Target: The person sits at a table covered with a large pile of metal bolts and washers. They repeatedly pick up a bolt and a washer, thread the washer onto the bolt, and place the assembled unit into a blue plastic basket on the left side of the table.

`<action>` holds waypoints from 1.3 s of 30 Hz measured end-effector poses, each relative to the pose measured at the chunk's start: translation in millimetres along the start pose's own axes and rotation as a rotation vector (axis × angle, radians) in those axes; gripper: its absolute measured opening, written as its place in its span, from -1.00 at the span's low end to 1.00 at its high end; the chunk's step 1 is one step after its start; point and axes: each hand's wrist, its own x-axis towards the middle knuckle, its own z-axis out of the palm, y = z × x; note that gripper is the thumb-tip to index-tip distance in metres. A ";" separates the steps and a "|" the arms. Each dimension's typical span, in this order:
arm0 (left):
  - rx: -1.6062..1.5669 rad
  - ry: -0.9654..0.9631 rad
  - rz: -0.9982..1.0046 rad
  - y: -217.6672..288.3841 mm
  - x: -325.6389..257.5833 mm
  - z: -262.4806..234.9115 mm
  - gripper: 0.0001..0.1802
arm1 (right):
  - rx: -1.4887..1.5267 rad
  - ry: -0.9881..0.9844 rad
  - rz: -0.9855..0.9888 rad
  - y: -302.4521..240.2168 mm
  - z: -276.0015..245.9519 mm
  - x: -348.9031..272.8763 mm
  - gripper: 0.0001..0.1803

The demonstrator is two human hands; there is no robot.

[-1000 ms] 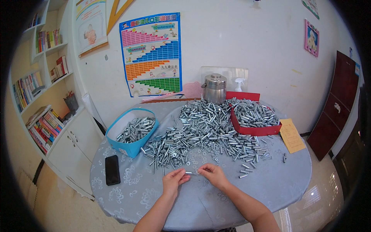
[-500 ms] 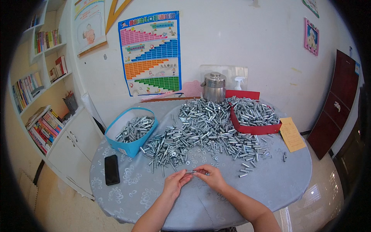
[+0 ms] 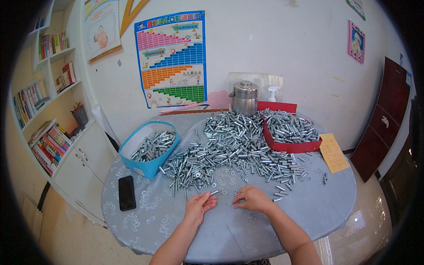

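A slim metal bolt juts out from between the thumb and fingers of my left hand, held just above the cloth in front of the pile. My right hand is a short way to the right, its fingers bent down and pinched together at the tabletop. Whatever lies between those fingertips is too small to name. Small loose washers are scattered just beyond both hands. Behind them spreads a big heap of metal bolts and sleeves.
A blue box of metal parts stands left of the heap, a red box of them right. Also on the tablecloth are a black phone, a yellow paper, a steel canister and several stray sleeves.
Both hands were together on the bolt. Now my right hand has parted to the right and dropped to the tabletop, while my left hand keeps the bolt.
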 end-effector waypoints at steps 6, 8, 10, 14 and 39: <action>0.010 -0.024 -0.007 -0.2 -0.6 -0.6 -0.78 | 0.067 0.053 0.117 -4.9 2.8 0.4 -0.86; 0.020 -0.044 -0.019 0.1 -1.4 -0.5 -0.78 | 0.408 0.105 0.354 -13.0 2.5 4.2 -0.87; 0.037 -0.075 -0.055 -1.9 0.0 -0.6 -0.78 | 0.687 0.163 0.459 -14.8 4.8 6.3 -0.87; 0.045 -0.115 -0.114 -4.9 0.7 0.1 -0.79 | 0.905 0.224 0.431 -9.2 11.7 8.0 -0.85; -0.026 -0.119 -0.130 -6.7 2.9 -5.5 -0.77 | 0.322 0.093 0.564 -21.1 -19.3 1.6 -0.64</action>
